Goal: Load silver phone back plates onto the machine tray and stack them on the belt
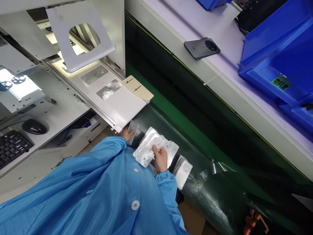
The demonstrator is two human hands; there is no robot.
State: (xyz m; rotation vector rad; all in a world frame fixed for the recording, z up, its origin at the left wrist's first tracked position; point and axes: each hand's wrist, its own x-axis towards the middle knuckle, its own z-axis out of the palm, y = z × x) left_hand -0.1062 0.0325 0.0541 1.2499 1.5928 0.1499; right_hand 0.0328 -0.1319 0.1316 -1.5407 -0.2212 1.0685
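Observation:
My right hand (160,159) pinches a shiny silver phone-back-shaped sheet (146,154) between thumb and fingers. That sheet lies over a fanned pile of similar silver sheets (173,149) on the dark green surface. My left hand (126,134) is closed on the edge of a greyish, see-through phone-shaped panel (133,128), its thumb on top and the other fingers mostly hidden. Right of my right hand is another stack of silver sheets (182,173). Two similar phone-shaped sheets, one dull (94,75) and one shiny (109,89), lie flat on the machine's white feed plate (122,107).
The machine's white cover (60,39) with a cut-out rises at upper left. A mouse (34,126) and keyboard (13,148) are left. On the bench opposite are dark phone back covers (199,49) and a blue bin (264,65). Clear film (220,167) lies on the green surface (195,143).

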